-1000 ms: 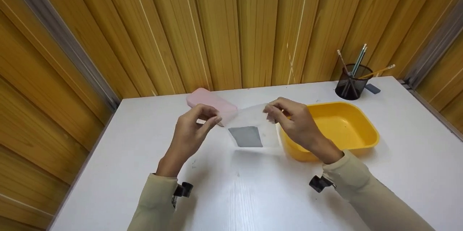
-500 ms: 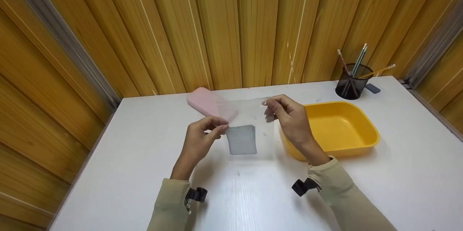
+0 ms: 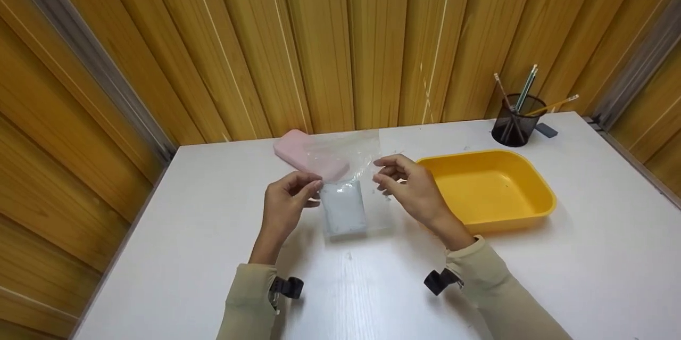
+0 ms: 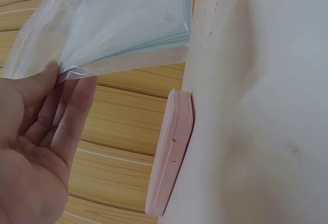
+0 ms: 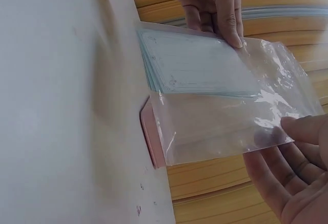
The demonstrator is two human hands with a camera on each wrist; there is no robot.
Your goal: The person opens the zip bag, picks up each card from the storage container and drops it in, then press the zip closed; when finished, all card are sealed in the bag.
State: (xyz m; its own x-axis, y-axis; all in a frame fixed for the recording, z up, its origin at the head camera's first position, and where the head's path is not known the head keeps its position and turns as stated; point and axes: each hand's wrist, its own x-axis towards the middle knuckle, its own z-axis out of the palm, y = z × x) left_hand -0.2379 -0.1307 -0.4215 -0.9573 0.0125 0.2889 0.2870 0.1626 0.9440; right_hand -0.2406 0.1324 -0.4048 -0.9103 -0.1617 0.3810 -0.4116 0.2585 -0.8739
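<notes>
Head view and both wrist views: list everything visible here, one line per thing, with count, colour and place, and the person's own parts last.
clear plastic zip bag: one, transparent, held upright above the table's middle by both hands.
stack of pale blue cards: one stack, light blue-grey, inside the bag's lower part.
pink flat case: one, pink, on the table behind the bag.
yellow plastic tray: one, yellow, on the table right of the hands; nothing shows in it.
black mesh pencil cup: one, black, far right corner, with several pencils.
small blue-grey eraser: one, beside the cup.
white table: one, white.
wooden plank wall: brown-yellow, behind.
left hand: pinches the bag's left edge.
right hand: pinches the bag's right edge.
</notes>
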